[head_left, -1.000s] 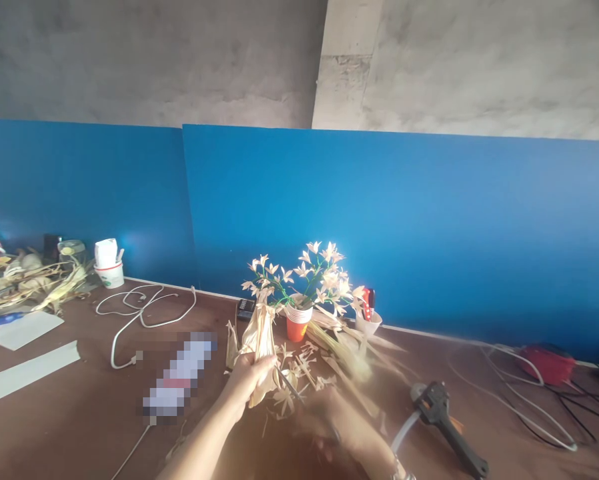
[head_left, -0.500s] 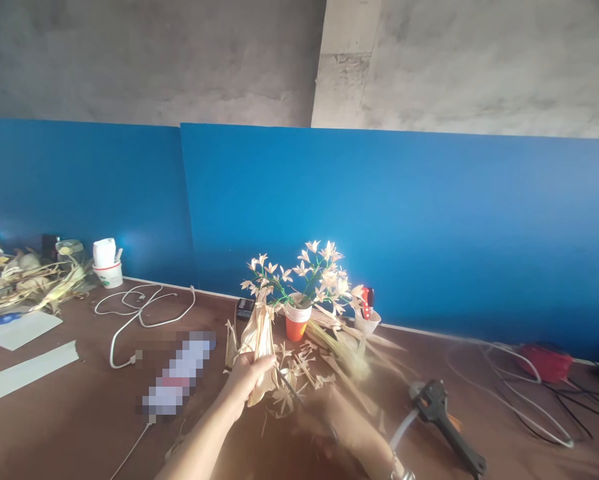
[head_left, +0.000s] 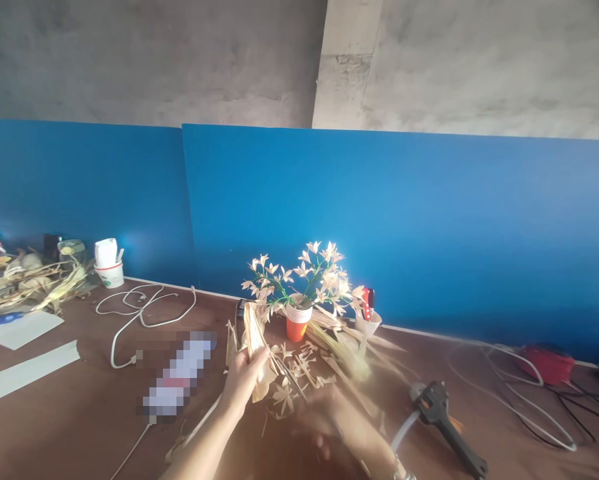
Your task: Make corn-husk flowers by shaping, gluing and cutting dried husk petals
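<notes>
My left hand [head_left: 244, 380] is closed on a pale dried corn husk [head_left: 256, 333], held upright above the brown table. Close by on the right, my right hand [head_left: 324, 420] is blurred by motion. From it a thin pair of scissors [head_left: 293, 381] points up and left toward the lower part of the husk; how far its blades are apart I cannot make out. Just beyond my hands stands an orange and white paper cup [head_left: 297, 325] with husk flowers [head_left: 329, 270] on green stems. Cut husk pieces [head_left: 284, 397] lie scattered between the hands and the cup.
A black glue gun [head_left: 444, 420] lies at the right, with a red object [head_left: 547, 363] and cables behind it. A white cup [head_left: 368, 323] holds a red-handled tool. White cables [head_left: 144, 313], a pixelated item [head_left: 179, 377] and a husk pile [head_left: 34, 280] are at the left.
My left hand has shifted slightly left with the husk, which now looks narrower. The scissors have moved a little, staying near the husk's lower right side.
</notes>
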{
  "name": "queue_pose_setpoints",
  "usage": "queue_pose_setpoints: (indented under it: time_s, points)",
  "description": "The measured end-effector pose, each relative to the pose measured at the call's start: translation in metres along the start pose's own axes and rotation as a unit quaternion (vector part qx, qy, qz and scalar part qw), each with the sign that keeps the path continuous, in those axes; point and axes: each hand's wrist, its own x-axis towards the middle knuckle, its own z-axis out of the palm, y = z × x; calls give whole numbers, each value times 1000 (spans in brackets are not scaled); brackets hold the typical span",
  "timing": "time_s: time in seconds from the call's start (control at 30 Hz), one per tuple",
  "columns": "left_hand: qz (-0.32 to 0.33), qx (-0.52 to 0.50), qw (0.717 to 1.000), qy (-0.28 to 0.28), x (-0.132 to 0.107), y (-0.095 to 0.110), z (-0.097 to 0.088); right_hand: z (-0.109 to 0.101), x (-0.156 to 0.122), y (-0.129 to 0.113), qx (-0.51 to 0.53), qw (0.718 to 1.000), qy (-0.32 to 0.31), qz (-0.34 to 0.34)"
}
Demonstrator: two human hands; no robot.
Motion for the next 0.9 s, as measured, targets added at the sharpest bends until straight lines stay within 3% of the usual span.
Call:
queue_pose_setpoints:
  time_s: [0.2, 0.33, 0.63, 0.9]
  points:
    - [60, 63, 996, 21, -5, -1, 2, 3, 5, 15, 41, 999, -30, -13]
    - [77, 97, 992, 29, -8, -5, 5, 10, 6, 12, 45, 999, -17, -1]
    - [76, 71, 993, 48, -17, -9, 11, 22, 1, -10, 15, 1000, -16, -5]
    - [47, 27, 996, 67, -20, -16, 13, 30, 7, -3, 10, 1000, -7, -27]
